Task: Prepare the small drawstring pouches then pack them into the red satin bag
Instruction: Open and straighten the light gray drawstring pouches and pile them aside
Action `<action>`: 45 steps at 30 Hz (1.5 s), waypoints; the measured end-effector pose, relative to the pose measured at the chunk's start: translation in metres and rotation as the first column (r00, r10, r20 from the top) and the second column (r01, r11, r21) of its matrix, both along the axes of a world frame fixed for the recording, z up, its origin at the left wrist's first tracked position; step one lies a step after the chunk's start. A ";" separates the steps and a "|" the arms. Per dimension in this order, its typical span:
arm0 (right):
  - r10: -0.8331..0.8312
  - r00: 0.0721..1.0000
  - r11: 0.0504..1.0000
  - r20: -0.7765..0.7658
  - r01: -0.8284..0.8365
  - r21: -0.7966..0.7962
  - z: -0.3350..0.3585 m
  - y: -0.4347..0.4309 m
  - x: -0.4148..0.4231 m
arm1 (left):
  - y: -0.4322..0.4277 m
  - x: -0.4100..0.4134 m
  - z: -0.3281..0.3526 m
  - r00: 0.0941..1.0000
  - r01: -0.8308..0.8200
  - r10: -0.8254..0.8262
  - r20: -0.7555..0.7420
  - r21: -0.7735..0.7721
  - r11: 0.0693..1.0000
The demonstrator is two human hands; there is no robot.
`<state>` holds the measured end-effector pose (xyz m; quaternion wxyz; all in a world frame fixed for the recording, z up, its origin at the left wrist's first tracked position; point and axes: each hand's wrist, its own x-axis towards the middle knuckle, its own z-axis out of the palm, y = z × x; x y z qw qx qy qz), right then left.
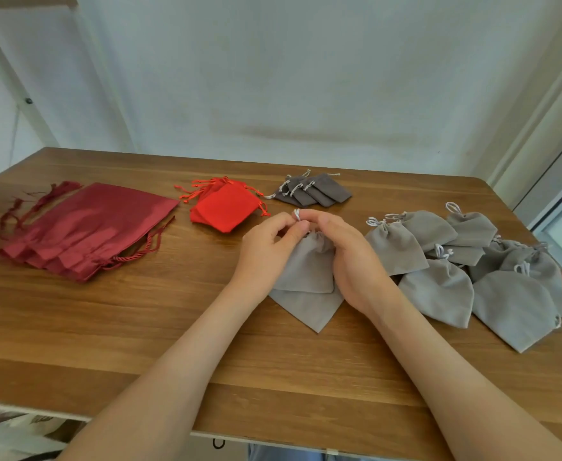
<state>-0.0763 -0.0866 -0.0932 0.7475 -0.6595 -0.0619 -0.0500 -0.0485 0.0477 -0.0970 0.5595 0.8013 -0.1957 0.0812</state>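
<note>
Both our hands are together mid-table. Our left hand [266, 251] and right hand [349, 257] meet fingertip to fingertip, each pinching the pale cord [296, 213] at the gathered neck of a grey pouch [306, 281]. The pouch lies on the wooden table [139, 327] between our wrists. The red satin bags [86, 227] sit stacked well off to the left, with small red pouches [223, 207] and dark grey pouches [319, 191] beyond our fingers. A heap of grey pouches [439, 287] crowds the right side, close to that edge. There's bare wood along the near edge and over toward the satin stack.
</note>
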 end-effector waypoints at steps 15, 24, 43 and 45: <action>-0.101 0.976 0.738 0.195 0.205 -0.643 0.001 -0.010 -0.004 | 0.007 -0.002 0.013 0.933 -0.088 -0.044 -0.356 -0.347 0.934; -0.080 0.973 0.635 0.217 0.218 -0.742 0.003 -0.011 0.001 | 0.020 0.000 0.021 0.784 -0.007 -0.485 -0.388 -0.787 0.617; 0.157 0.980 0.950 -0.123 -0.116 0.291 0.016 -0.010 -0.004 | 0.006 0.003 0.008 0.833 -0.042 -0.232 -0.502 -0.476 0.878; 0.132 0.988 0.969 -0.079 -0.112 0.219 0.012 -0.011 -0.003 | 0.005 0.003 0.006 0.852 -0.037 -0.206 -0.482 -0.447 0.894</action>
